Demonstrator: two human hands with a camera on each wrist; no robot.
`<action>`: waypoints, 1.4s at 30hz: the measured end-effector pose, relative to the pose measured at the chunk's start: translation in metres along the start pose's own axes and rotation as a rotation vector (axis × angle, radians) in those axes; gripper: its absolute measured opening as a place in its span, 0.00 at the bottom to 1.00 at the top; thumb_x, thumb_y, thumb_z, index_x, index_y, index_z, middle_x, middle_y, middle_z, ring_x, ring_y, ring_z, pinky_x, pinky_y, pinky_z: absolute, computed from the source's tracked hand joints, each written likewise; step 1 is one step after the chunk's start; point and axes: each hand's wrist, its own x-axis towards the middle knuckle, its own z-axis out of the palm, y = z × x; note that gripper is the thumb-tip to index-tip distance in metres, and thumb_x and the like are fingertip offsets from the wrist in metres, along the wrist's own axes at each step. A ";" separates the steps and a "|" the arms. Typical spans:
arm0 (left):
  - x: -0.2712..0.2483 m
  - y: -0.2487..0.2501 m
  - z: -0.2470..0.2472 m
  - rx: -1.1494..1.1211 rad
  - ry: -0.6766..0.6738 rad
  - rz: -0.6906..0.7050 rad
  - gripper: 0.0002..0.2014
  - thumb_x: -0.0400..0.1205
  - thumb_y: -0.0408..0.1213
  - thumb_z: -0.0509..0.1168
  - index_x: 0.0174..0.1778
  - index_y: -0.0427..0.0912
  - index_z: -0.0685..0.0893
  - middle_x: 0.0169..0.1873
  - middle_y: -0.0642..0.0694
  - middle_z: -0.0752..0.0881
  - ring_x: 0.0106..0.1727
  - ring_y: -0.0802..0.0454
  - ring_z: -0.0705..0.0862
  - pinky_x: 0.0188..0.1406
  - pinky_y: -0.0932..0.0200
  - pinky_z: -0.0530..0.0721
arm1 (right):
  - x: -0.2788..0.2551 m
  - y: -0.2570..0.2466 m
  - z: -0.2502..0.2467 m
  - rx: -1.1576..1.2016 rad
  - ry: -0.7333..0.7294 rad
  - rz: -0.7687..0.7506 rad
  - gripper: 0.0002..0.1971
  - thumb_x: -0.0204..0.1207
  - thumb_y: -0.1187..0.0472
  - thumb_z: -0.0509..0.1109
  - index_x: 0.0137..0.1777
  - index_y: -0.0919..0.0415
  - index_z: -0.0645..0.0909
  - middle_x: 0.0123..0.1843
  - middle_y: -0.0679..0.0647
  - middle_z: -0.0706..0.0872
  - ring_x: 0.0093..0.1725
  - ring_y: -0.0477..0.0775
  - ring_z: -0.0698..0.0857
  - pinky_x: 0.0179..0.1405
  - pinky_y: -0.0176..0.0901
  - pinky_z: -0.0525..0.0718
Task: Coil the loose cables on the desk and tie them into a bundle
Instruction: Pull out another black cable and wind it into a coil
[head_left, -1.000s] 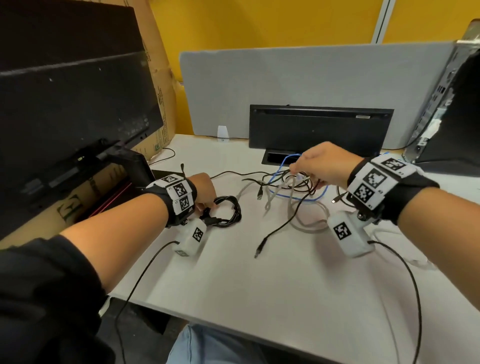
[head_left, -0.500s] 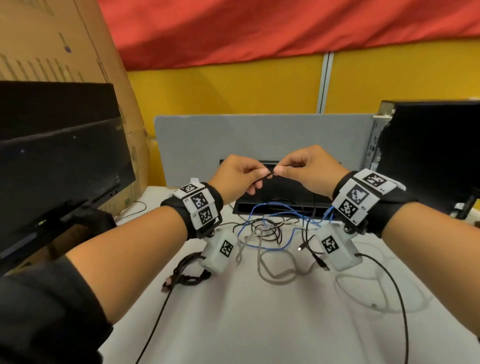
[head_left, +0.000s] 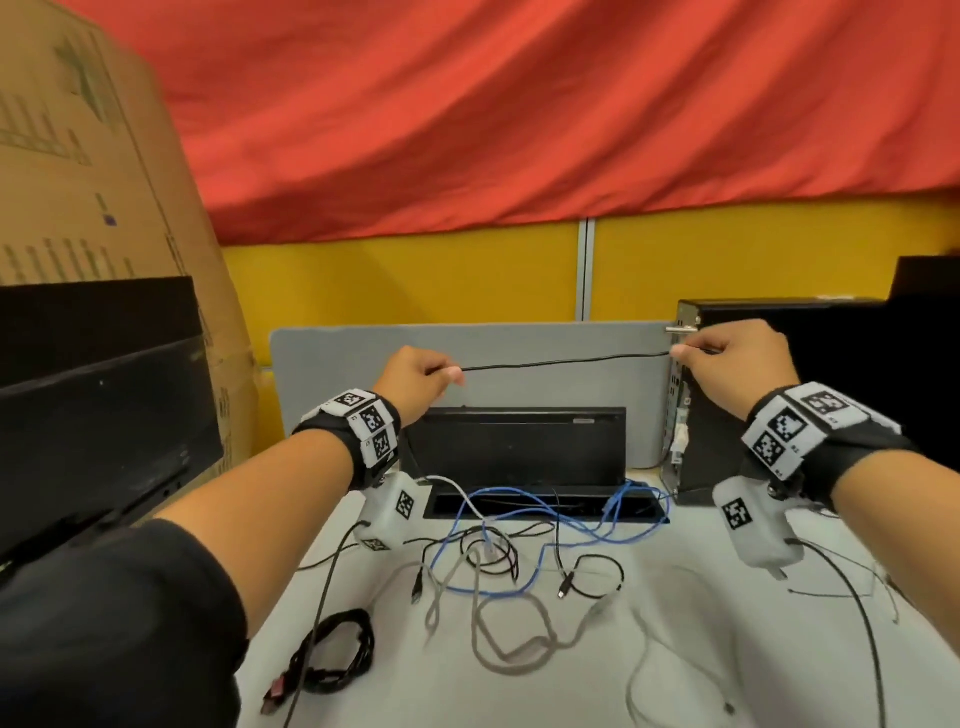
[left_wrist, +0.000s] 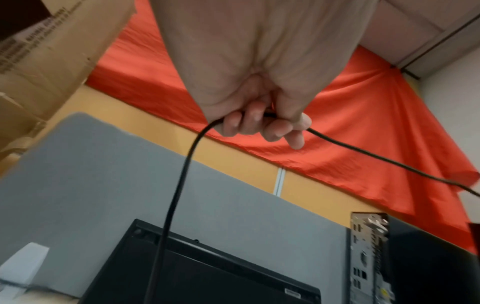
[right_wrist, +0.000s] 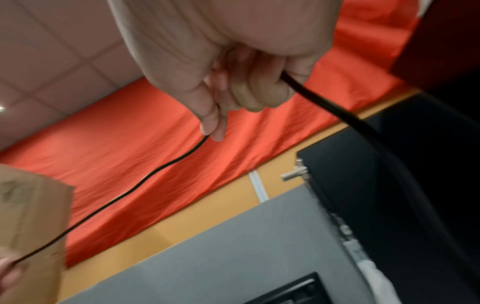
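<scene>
A thin black cable stretches nearly level, left to right, in the air above the counter, its long axis running across the view from the left hand to the right hand. The left hand's fingers are curled around the cable, and from the heel of that hand a further length drops straight down toward the counter. The right hand pinches the cable between thumb and forefinger, its other fingers curled over it, with the remaining length trailing away down past the wrist. On the counter below lies a loose tangle: one blue cable looping wide, two grey cables as far as can be told, and several thin black ones whose number is unclear where they cross. At the near left edge sits one coiled black cable with a reddish plug. Behind the tangle stands one black box against a grey divider, and one computer tower stands to the right.
</scene>
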 end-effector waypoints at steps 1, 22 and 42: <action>0.002 -0.001 0.000 -0.017 0.012 -0.006 0.10 0.86 0.34 0.63 0.42 0.42 0.89 0.30 0.43 0.79 0.35 0.47 0.76 0.43 0.58 0.76 | -0.002 0.007 -0.001 -0.011 0.025 0.033 0.11 0.75 0.52 0.74 0.31 0.49 0.86 0.32 0.42 0.86 0.39 0.49 0.84 0.46 0.41 0.77; 0.024 0.044 0.032 -0.006 -0.083 0.155 0.11 0.84 0.39 0.66 0.43 0.38 0.90 0.22 0.52 0.71 0.24 0.57 0.66 0.27 0.62 0.66 | -0.005 -0.058 0.023 0.076 -0.340 -0.001 0.13 0.80 0.51 0.69 0.44 0.60 0.90 0.30 0.56 0.84 0.28 0.52 0.78 0.30 0.41 0.77; 0.026 -0.029 -0.015 0.094 0.024 -0.096 0.12 0.85 0.38 0.65 0.43 0.35 0.89 0.30 0.39 0.79 0.33 0.47 0.74 0.40 0.56 0.72 | 0.018 0.060 -0.030 -0.199 0.135 0.187 0.13 0.79 0.50 0.69 0.41 0.56 0.91 0.27 0.51 0.84 0.30 0.55 0.82 0.29 0.41 0.79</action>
